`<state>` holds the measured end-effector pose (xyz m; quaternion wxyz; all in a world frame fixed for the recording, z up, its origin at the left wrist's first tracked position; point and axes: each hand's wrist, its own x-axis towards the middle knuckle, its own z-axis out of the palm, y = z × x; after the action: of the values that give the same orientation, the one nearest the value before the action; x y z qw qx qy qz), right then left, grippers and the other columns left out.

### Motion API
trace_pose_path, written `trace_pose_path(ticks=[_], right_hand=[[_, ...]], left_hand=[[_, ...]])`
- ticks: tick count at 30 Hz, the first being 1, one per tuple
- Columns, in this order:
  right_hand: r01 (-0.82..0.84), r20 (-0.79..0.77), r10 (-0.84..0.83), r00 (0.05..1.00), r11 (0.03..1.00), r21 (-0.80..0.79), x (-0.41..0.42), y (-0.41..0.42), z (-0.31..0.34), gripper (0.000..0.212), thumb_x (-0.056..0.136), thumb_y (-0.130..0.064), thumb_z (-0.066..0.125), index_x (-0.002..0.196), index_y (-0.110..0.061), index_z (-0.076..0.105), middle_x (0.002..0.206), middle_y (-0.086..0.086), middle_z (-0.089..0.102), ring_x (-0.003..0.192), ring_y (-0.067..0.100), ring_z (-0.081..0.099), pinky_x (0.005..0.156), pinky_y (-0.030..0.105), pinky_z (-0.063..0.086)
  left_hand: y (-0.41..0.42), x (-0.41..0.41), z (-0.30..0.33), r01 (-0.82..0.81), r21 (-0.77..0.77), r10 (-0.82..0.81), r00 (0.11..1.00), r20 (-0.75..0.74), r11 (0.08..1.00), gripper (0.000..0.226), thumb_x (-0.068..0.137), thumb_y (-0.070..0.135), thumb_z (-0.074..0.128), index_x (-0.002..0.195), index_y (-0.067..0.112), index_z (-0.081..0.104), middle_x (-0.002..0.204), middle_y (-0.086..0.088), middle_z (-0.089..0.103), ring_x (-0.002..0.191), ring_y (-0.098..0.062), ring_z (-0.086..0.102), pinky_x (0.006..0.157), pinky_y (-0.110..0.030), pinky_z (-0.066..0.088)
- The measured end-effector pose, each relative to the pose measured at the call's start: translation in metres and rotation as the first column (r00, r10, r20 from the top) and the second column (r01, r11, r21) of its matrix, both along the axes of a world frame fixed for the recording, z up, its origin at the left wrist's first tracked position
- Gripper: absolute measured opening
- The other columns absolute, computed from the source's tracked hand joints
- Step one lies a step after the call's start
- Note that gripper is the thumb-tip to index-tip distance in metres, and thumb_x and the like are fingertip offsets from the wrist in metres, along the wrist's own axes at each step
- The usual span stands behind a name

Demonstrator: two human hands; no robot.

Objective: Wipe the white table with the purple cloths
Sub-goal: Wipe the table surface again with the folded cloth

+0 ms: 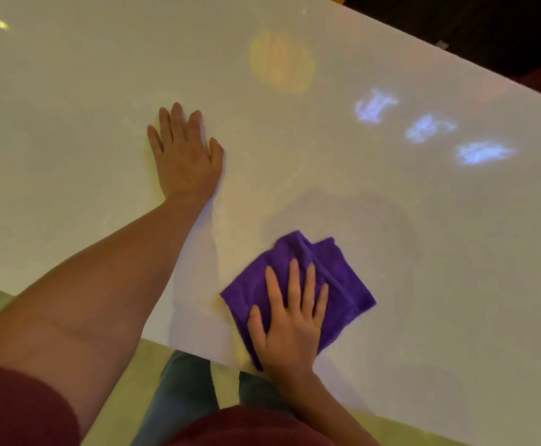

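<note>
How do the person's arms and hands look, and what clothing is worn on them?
Both hands, the left hand and the right hand, are bare: no gloves, rings or watch visible. The forearms are uncovered. A dark red sleeve ends above the left elbow; the same dark red fabric shows at the bottom edge.

Dim lounge or restaurant, glossy white table [86,156], neon reflections [430,128]

You have a yellow glow [281,61] reflected at the far centre, blurred. Three blue-white light patches [430,127] run in a row toward the right; their shapes cannot be read. A small bright glint [2,24] sits far left. Pale flooring [153,375] lies near you. Blue jeans [179,397] and a maroon sleeve [18,410] show lowest.
</note>
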<state>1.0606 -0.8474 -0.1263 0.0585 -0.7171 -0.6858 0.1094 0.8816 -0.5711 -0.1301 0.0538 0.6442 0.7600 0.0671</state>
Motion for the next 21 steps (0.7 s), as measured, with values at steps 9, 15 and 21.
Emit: trace_pose_path(ticks=[9,15,21], right_hand=[[-0.096,-0.05,0.1,0.994,0.993,0.074,-0.069,0.25,-0.003,0.068,0.1,-0.059,0.04,0.161,-0.031,0.042,0.173,0.009,0.03,0.162,0.036,0.016,0.13,0.059,0.006],[-0.002,0.019,0.001,1.0,0.999,0.038,-0.084,0.267,0.004,0.069,0.104,-0.059,0.03,0.165,-0.027,0.033,0.176,0.01,0.021,0.163,0.036,0.01,0.13,0.061,0.007],[-0.235,-0.018,0.235,0.972,0.972,-0.011,-0.159,0.052,0.0,0.065,0.107,-0.059,0.036,0.165,-0.03,0.033,0.176,0.007,0.02,0.164,0.033,0.006,0.13,0.062,0.01]], left_hand=[[-0.013,-0.061,0.023,-0.004,0.168,-0.064,0.915,0.398,0.986,0.057,0.098,0.036,0.048,0.149,0.009,0.051,0.163,-0.014,0.037,0.156,-0.035,0.025,0.127,-0.044,0.021],[-0.056,-0.208,0.018,-0.197,0.156,0.178,0.976,0.127,0.968,0.052,0.102,0.026,0.046,0.151,0.007,0.046,0.165,-0.016,0.033,0.157,-0.038,0.019,0.126,-0.051,0.016],[-0.094,-0.315,0.008,-0.463,0.008,0.463,0.886,-0.005,0.886,0.057,0.104,0.028,0.04,0.155,0.002,0.034,0.167,-0.022,0.025,0.157,-0.042,0.015,0.125,-0.06,0.014]])
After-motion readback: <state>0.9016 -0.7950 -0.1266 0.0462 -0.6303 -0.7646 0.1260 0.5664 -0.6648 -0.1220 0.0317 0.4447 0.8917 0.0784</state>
